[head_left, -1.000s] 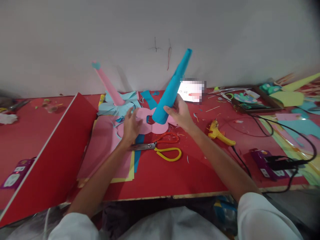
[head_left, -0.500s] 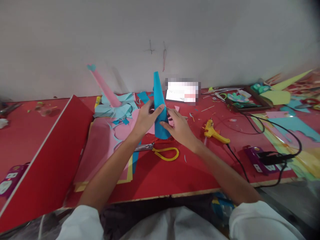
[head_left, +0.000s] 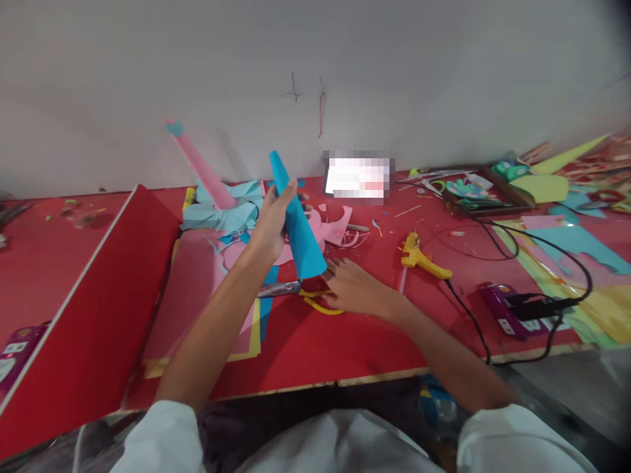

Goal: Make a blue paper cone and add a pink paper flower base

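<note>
My left hand (head_left: 274,220) is closed around a tall, narrow blue paper cone (head_left: 300,230), which leans with its tip up and to the left and its wide end low on the right. My right hand (head_left: 352,287) is down on the yellow handles of the scissors (head_left: 286,288), fingers curled over them and partly hidden. The scissors lie on the red table, blades pointing left, just below the cone's wide end. Behind the cone are pink paper cutouts (head_left: 338,230). A pink paper cone with a blue top (head_left: 204,171) stands on light blue paper to the left.
A yellow glue gun (head_left: 424,257) lies on the right, its cord running toward a purple power strip (head_left: 513,309). Stacked paper sheets (head_left: 192,289) lie beside an upright red board (head_left: 98,315). A lit screen (head_left: 357,177) leans on the wall; a tray (head_left: 510,190) holds scraps.
My right hand has let go of the blue cone and moved down to the scissors handles. My left hand has shifted left, and the cone now tilts left.
</note>
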Motion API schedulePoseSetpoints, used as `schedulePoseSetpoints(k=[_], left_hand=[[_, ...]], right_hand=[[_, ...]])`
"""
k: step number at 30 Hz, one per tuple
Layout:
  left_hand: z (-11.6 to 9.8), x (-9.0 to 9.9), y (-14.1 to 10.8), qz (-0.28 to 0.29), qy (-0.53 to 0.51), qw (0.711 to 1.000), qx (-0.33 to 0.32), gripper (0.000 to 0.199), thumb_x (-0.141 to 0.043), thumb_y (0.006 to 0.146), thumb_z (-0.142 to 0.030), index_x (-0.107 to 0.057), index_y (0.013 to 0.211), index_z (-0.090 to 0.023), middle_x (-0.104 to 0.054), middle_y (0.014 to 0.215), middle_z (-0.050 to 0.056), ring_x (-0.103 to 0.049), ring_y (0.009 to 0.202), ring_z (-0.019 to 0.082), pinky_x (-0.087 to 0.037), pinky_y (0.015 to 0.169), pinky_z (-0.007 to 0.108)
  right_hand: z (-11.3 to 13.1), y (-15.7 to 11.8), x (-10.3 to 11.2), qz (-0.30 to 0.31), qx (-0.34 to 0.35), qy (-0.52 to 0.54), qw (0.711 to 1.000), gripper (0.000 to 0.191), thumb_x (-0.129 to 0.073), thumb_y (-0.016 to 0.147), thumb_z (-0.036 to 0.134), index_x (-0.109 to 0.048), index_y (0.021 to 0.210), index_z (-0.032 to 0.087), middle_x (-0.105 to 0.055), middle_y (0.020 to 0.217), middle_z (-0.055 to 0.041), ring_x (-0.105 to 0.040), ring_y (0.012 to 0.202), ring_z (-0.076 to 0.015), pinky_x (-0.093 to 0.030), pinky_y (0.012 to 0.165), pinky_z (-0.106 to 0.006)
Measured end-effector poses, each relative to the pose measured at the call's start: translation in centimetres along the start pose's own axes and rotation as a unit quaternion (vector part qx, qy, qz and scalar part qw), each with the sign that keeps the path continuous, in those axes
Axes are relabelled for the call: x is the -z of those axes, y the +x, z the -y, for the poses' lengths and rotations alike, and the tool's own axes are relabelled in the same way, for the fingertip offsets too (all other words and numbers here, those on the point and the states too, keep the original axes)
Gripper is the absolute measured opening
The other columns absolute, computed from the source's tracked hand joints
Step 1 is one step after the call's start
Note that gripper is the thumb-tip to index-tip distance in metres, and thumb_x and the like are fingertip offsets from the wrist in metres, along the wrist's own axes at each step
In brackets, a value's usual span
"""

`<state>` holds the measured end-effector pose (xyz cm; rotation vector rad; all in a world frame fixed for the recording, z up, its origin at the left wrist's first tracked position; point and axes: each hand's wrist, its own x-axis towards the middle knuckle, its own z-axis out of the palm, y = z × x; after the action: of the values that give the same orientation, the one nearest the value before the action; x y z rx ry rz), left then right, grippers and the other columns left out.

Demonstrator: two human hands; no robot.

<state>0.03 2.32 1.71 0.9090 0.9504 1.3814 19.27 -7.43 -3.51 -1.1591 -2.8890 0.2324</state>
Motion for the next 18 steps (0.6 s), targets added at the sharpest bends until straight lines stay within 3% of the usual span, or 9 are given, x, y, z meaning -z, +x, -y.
schedulePoseSetpoints(k=[3, 5, 10, 13, 16, 18], left_hand=[[-0.4, -1.4, -1.8, -0.014, 0.032, 0.999, -0.021, 0.049, -0.098, 0.084, -0.045, -0.065, 0.113, -0.023, -0.066, 0.073, -0.004, -0.064, 0.058, 0.012, -0.054, 0.056, 0.026], [-1.1, -2.4, -3.1, 0.007, 0.049, 0.998, -0.046, 0.046, -0.099, 0.082, -0.038, -0.068, 0.113, -0.022, -0.061, 0.066, -0.006, -0.060, 0.055, 0.011, -0.049, 0.053, 0.024], [-5.3, -3.8, -4.0, -0.030, 0.014, 0.989, -0.144, 0.036, -0.093, 0.089, -0.032, -0.069, 0.115, -0.023, -0.060, 0.074, -0.005, -0.066, 0.062, 0.012, -0.052, 0.062, 0.026], [-8.6, -3.2, -3.0, -0.070, -0.050, 0.977, -0.196, 0.012, -0.077, 0.105, -0.026, -0.066, 0.102, -0.020, -0.060, 0.074, -0.004, -0.061, 0.060, 0.010, -0.051, 0.061, 0.025], [-10.8, -1.3, -1.7, -0.168, -0.115, 0.945, -0.255, 0.021, -0.063, 0.114, -0.037, -0.062, 0.102, -0.020, -0.052, 0.071, -0.007, -0.055, 0.059, 0.007, -0.048, 0.058, 0.021], [-11.2, 0.1, -0.9, -0.194, -0.125, 0.934, -0.273, 0.029, -0.058, 0.117, -0.042, -0.057, 0.098, -0.020, -0.052, 0.072, -0.007, -0.057, 0.062, 0.007, -0.051, 0.062, 0.021]], right_hand=[[1.0, -0.6, -0.1, 0.008, 0.000, -0.044, 0.999, 0.029, -0.072, 0.093, 0.010, -0.073, 0.122, 0.009, -0.071, 0.128, -0.0233, -0.070, 0.115, -0.0380, -0.058, 0.096, -0.048], [1.1, -0.9, -0.4, -0.014, 0.011, -0.058, 0.998, 0.027, -0.066, 0.092, 0.004, -0.073, 0.117, 0.011, -0.071, 0.125, -0.0221, -0.068, 0.115, -0.0370, -0.058, 0.095, -0.047], [-0.7, -1.2, -0.9, -0.052, -0.010, -0.061, 0.997, 0.027, -0.059, 0.097, 0.006, -0.071, 0.121, 0.012, -0.071, 0.123, -0.0212, -0.069, 0.107, -0.0339, -0.055, 0.092, -0.044], [-2.5, -1.5, -0.6, -0.059, -0.087, -0.024, 0.994, 0.014, -0.064, 0.099, 0.017, -0.070, 0.111, 0.015, -0.074, 0.119, -0.0198, -0.072, 0.103, -0.0323, -0.052, 0.082, -0.040], [-4.0, -1.5, -0.5, -0.120, -0.175, 0.084, 0.974, 0.016, -0.066, 0.101, 0.036, -0.066, 0.100, 0.020, -0.075, 0.114, -0.0163, -0.071, 0.092, -0.0293, -0.046, 0.070, -0.037], [-4.6, -1.2, -0.8, -0.180, -0.185, 0.204, 0.944, 0.030, -0.066, 0.100, 0.048, -0.058, 0.086, 0.023, -0.072, 0.094, -0.0102, -0.066, 0.079, -0.0247, -0.043, 0.068, -0.035]])
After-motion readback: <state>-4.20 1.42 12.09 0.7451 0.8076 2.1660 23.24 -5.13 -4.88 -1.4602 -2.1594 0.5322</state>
